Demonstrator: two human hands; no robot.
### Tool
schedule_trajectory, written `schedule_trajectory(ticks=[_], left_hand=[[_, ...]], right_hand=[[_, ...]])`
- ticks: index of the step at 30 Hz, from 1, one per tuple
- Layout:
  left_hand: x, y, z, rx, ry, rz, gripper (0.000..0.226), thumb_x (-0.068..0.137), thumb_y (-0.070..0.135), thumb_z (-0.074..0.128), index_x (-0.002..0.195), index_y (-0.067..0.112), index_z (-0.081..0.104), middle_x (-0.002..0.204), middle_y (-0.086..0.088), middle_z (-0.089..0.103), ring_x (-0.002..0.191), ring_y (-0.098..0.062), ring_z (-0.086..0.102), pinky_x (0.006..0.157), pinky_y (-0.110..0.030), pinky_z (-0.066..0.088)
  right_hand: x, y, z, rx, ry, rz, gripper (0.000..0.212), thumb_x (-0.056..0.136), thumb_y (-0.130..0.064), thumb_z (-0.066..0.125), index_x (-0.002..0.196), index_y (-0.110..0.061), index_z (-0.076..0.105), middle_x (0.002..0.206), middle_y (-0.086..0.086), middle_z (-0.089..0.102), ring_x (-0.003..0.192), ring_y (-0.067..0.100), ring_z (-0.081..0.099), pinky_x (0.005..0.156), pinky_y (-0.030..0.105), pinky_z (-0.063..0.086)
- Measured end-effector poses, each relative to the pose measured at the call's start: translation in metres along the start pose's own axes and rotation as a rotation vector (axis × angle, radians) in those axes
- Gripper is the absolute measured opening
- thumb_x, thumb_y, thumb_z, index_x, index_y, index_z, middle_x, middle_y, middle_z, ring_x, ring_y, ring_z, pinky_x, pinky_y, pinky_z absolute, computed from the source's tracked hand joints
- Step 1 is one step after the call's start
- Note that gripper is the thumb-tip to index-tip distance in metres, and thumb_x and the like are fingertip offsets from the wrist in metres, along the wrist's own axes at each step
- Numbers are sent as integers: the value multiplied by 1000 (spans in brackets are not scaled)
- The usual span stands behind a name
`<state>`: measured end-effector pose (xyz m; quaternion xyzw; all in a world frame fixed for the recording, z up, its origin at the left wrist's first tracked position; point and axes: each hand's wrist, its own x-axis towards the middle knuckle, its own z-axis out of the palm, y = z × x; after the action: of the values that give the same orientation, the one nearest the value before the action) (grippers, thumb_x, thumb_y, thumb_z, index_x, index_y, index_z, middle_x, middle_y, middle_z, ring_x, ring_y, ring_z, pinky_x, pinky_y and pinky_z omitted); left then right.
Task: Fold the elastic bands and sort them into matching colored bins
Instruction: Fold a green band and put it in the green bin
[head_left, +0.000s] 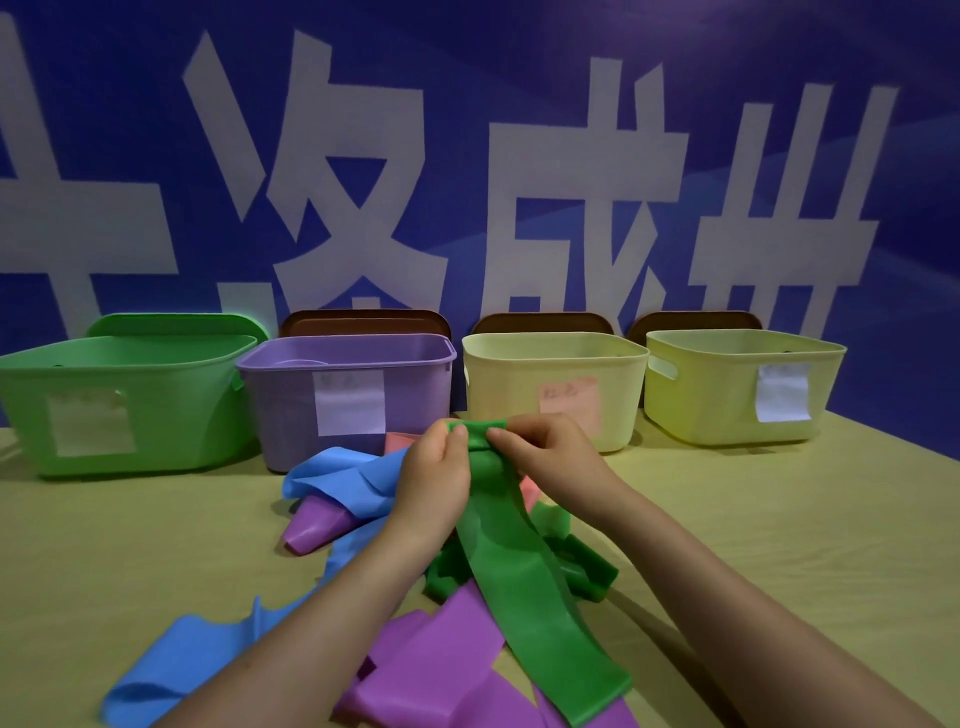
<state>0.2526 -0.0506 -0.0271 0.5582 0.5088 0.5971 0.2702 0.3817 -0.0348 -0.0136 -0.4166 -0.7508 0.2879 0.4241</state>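
Note:
A long green elastic band (524, 582) hangs from both my hands above the table. My left hand (434, 480) and my right hand (548, 460) pinch its top end side by side. Its lower end trails toward me over a purple band (441, 670). A blue band (343, 483) lies in loose folds to the left, with another purple piece (314, 527) under it. A bit of pink band (402, 441) shows behind my left hand. Along the back stand a green bin (124, 405), a purple bin (291, 395), a cream bin (509, 384) and a yellow-green bin (701, 400).
Each bin carries a paper label on its front. Lids lean behind the bins against a blue wall with large white characters. The table (779, 519) has a yellowish cloth. A second heap of green band (587, 566) lies under my right wrist.

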Motion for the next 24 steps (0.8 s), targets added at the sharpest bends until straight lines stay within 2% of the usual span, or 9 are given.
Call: schedule_trajectory(ticks=[2,5,7,9,12,14,16,20,24], left_hand=[[-2,1,0,37,-27,23,20,100,16,43,98,7,61,78,3,55,84,-19,57,83,-36,46],[-1,-3,-1,42,-62,60,13,97,17,52,98,11,63,88,-4,66,89,-20,62,84,-38,50],[1,-5,-3,52,-60,85,10,95,14,54,94,15,63,86,-1,67,89,-20,63,79,-33,51],[4,-6,-5,2,-62,96,17,95,10,54,85,22,61,81,2,66,85,-22,63,75,-31,50],[6,-6,-8,-8,-75,109,21,94,9,54,84,25,62,82,-1,67,87,-25,65,79,-39,52],[6,-7,-8,-5,-79,112,21,94,9,55,86,26,63,82,2,68,88,-23,65,80,-37,52],[5,-8,-8,4,-87,94,22,94,9,54,84,26,64,82,3,68,87,-22,66,80,-35,52],[6,-12,-4,-30,-88,-14,20,95,10,53,82,18,65,81,-7,69,83,-26,65,78,-35,51],[7,-12,-2,-228,-108,-131,19,95,10,54,82,13,68,74,-7,70,72,-22,66,69,-30,52]], right_hand=[[3,6,0,-71,63,-6,29,96,-25,56,80,-6,71,69,10,66,64,8,57,66,34,50],[3,9,0,-89,110,-18,28,95,-25,57,79,-8,72,69,8,67,65,9,57,65,34,50],[3,8,0,-75,114,-33,27,95,-23,57,73,-14,71,63,-2,66,62,3,56,61,31,48],[2,5,2,-32,106,-44,26,94,-20,58,72,-22,69,60,-12,64,60,-3,56,58,21,45],[5,6,4,45,130,-31,14,93,-17,60,95,-16,73,84,-1,72,81,9,67,76,29,56],[5,7,3,65,128,-37,16,92,-14,61,102,-21,72,90,-2,72,87,10,68,83,28,56],[4,8,2,49,113,-40,18,91,-13,62,102,-22,72,92,-5,72,88,7,67,84,27,56],[3,11,1,-34,125,-111,18,89,-10,64,102,-15,75,96,-5,73,90,0,66,87,20,53],[3,12,1,-87,179,-195,19,87,-8,66,103,-13,75,98,-1,73,91,-1,64,88,16,50]])
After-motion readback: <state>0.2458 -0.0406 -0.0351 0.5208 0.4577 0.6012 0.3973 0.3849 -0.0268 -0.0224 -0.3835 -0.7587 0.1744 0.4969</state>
